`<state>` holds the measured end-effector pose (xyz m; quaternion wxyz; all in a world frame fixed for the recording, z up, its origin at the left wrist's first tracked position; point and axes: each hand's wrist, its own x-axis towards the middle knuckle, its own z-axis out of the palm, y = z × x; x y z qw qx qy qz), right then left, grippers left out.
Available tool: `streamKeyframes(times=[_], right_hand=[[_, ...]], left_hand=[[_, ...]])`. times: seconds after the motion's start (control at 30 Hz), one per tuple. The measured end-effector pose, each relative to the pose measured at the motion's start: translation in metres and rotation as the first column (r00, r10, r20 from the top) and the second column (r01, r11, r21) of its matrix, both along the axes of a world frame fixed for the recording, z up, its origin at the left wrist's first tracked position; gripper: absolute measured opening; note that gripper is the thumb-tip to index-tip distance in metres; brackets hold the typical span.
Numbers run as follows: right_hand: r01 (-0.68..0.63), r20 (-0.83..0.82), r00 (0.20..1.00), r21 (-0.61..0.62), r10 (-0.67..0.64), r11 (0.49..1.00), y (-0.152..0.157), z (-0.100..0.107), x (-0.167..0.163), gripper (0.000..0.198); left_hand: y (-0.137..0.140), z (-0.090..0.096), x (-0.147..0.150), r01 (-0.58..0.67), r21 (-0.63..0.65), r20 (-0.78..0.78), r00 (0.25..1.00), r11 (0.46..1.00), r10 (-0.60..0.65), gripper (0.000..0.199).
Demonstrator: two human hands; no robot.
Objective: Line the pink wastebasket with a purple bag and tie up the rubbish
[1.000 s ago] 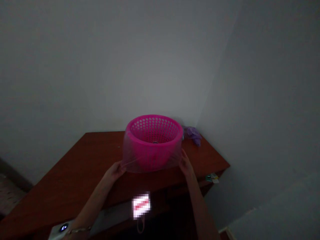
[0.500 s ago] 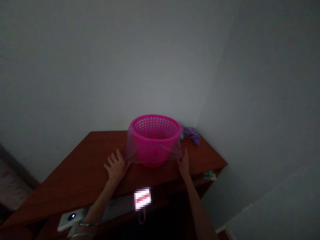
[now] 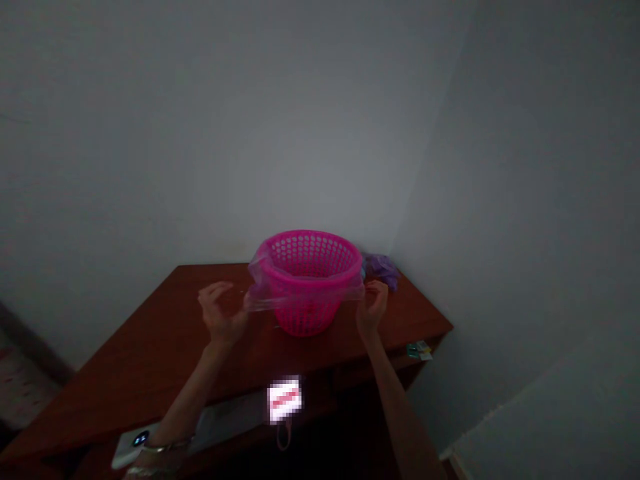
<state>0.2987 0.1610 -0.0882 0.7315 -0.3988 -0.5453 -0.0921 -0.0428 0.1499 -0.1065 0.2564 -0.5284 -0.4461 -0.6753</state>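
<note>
A pink plastic basket [image 3: 306, 320] with a perforated wall stands upright on the table. A thin, see-through plastic bag [image 3: 265, 300] lies over its near rim, its loose edge stretched across the front and bunched at the left. My left hand [image 3: 221, 320] is at the bag's left side, the thumb touching its edge while the other fingers curve up and apart from it. At the right end of the bag, my right hand [image 3: 371, 310] has its fingers curled towards the thumb at the bag's edge. The exact finger contact there is dim.
The brown wooden table [image 3: 165, 333] stands against a grey wall [image 3: 300, 133]. Behind the basket at the right lies a crumpled purple bag [image 3: 383, 270]. Small packets [image 3: 419, 351] sit at the right front edge. A white device [image 3: 127, 448] is on the lower shelf at left.
Both hands have moved up, raising the bag's loose edge along the basket's front. The bag has bunched over the left rim. My right fingers have curled; the basket has hardly moved.
</note>
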Motion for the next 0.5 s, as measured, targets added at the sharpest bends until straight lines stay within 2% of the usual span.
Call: streamKeyframes(times=[0.1, 0.17, 0.23, 0.27, 0.3, 0.37, 0.4, 0.43, 0.47, 0.5], right_hand=[[-0.015, 0.016, 1.0, -0.016, 0.015, 1.0, 0.002, 0.027, -0.005, 0.031], [-0.031, 0.012, 0.999, -0.071, 0.032, 0.997, 0.008, 0.043, -0.003, 0.034], [-0.087, 0.007, 0.996, -0.169, 0.089, 0.982, 0.018, 0.059, 0.005, 0.035], [-0.133, -0.008, 0.991, -0.231, 0.135, 0.964, 0.024, 0.067, 0.011, 0.034], [-0.188, -0.034, 0.982, -0.296, 0.187, 0.937, 0.031, 0.076, 0.017, 0.032], [-0.328, -0.121, 0.944, -0.416, 0.305, 0.848, 0.048, 0.094, 0.031, 0.029], [-0.416, -0.187, 0.909, -0.452, 0.372, 0.789, 0.056, 0.104, 0.038, 0.028], [-0.514, -0.262, 0.858, -0.464, 0.442, 0.721, 0.065, 0.114, 0.045, 0.026], [-0.612, -0.338, 0.791, -0.455, 0.51, 0.647, 0.074, 0.123, 0.051, 0.026], [-0.698, -0.407, 0.716, -0.433, 0.568, 0.569, 0.083, 0.132, 0.056, 0.026]], left_hand=[[0.007, 0.045, 0.007, 0.054, -0.015, -0.024, 0.998, 0.998, -0.055, 0.03], [0.011, 0.075, 0.008, 0.134, -0.115, -0.003, 0.991, 0.984, -0.135, 0.023], [0.016, 0.105, 0.005, 0.264, -0.286, 0.076, 0.965, 0.921, -0.253, 0.023], [0.02, 0.119, 0.002, 0.347, -0.391, 0.14, 0.938, 0.852, -0.318, 0.024], [0.026, 0.133, -0.002, 0.443, -0.495, 0.22, 0.896, 0.748, -0.386, 0.025], [0.042, 0.156, -0.012, 0.642, -0.599, 0.423, 0.761, 0.479, -0.492, 0.025], [0.053, 0.165, -0.017, 0.735, -0.579, 0.535, 0.669, 0.353, -0.516, 0.026], [0.065, 0.174, -0.022, 0.813, -0.525, 0.637, 0.572, 0.252, -0.517, 0.028], [0.078, 0.181, -0.026, 0.869, -0.461, 0.719, 0.483, 0.178, -0.5, 0.03], [0.092, 0.187, -0.031, 0.905, -0.407, 0.776, 0.415, 0.127, -0.475, 0.033]])
